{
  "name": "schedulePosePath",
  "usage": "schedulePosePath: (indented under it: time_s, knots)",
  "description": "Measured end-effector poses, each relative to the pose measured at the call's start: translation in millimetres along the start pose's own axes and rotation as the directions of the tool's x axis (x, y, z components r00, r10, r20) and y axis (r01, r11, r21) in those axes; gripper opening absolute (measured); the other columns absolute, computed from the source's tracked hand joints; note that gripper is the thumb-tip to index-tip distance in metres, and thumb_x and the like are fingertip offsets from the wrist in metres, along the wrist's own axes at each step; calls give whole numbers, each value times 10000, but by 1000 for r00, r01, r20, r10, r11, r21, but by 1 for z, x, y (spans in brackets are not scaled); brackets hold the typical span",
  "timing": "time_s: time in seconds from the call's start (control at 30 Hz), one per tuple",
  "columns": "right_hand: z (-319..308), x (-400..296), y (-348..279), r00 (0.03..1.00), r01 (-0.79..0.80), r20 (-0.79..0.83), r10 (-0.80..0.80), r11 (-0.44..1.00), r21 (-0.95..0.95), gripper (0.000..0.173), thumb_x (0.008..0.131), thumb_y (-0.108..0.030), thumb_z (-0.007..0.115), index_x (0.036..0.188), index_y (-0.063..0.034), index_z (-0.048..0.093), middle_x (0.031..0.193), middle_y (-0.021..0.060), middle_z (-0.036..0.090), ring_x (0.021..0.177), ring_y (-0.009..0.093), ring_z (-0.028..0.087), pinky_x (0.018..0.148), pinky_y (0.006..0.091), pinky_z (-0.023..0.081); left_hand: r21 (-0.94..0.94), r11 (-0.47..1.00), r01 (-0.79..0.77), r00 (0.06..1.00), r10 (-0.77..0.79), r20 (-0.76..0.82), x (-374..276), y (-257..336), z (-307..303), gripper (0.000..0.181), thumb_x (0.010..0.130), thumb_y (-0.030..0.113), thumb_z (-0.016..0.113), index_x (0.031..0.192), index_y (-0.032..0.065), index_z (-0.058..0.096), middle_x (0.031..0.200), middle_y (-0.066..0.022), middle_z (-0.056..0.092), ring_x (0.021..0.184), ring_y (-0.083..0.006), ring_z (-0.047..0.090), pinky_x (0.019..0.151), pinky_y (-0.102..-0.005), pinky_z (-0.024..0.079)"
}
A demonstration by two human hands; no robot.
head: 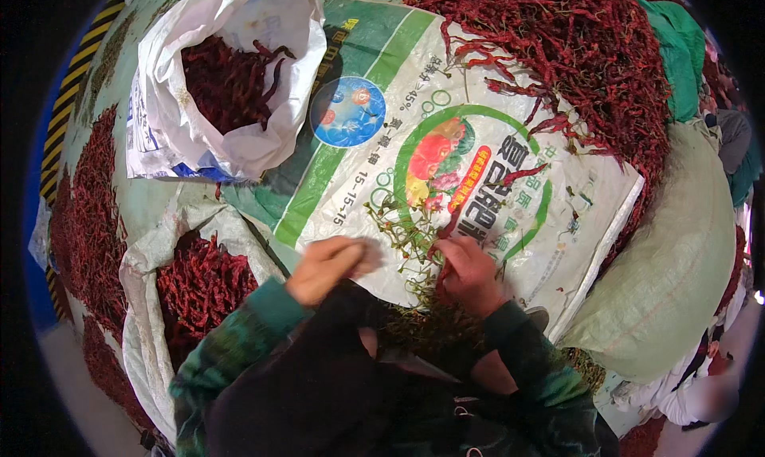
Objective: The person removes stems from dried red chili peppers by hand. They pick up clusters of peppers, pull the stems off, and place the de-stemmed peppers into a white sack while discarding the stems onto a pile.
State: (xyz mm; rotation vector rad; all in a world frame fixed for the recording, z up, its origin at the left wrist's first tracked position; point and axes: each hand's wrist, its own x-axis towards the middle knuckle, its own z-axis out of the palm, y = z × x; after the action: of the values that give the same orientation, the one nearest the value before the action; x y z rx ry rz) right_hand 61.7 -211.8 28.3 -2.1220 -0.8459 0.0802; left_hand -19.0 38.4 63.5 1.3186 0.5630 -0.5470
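Observation:
My right hand point(472, 275) grips dried red chili peppers point(441, 280), which poke out between thumb and fingers. To its left, my left hand point(333, 260) hovers with curled fingers. Motion blur hides whether anything is in it. Between and just beyond both hands lies a loose heap of green-brown chili stems point(412, 233). It rests on a flattened white and green woven plastic sack point(352, 209) with printed writing and fruit pictures. More stem litter point(430, 328) is gathered close to my body, below the sack's near edge.
A large pile of dried chilies point(556, 44) covers the sack's far right. An open white sack of chilies point(224, 86) stands far left, another woven sack point(140, 301) near left. A stuffed pale sack point(663, 266) lies right. Another person point(687, 397) is at the lower right rim.

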Motion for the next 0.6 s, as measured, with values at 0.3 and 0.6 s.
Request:
schedulePosePath:
  time_s: [0.3, 0.6]
  knots:
    - [34, -11, -15, 970, 41, 241, -27, 998, -49, 347, 699, 42, 557, 1021, -80, 599, 975, 121, 584, 846, 289, 601, 665, 354, 506, -563, 795, 226, 969, -123, 216, 62, -47, 54, 180, 923, 137, 518, 986, -24, 568, 865, -112, 635, 712, -170, 635, 643, -286, 546]
    - [30, -13, -2, 921, -369, -9, 390, 878, 305, 171, 805, -26, 539, 965, 2, 591, 825, 161, 578, 750, 321, 586, 654, 364, 472, -733, 628, 261, 960, -88, 266, 54, -41, 39, 224, 904, 142, 532, 1027, -43, 564, 985, -196, 636, 890, -283, 645, 808, -421, 533]
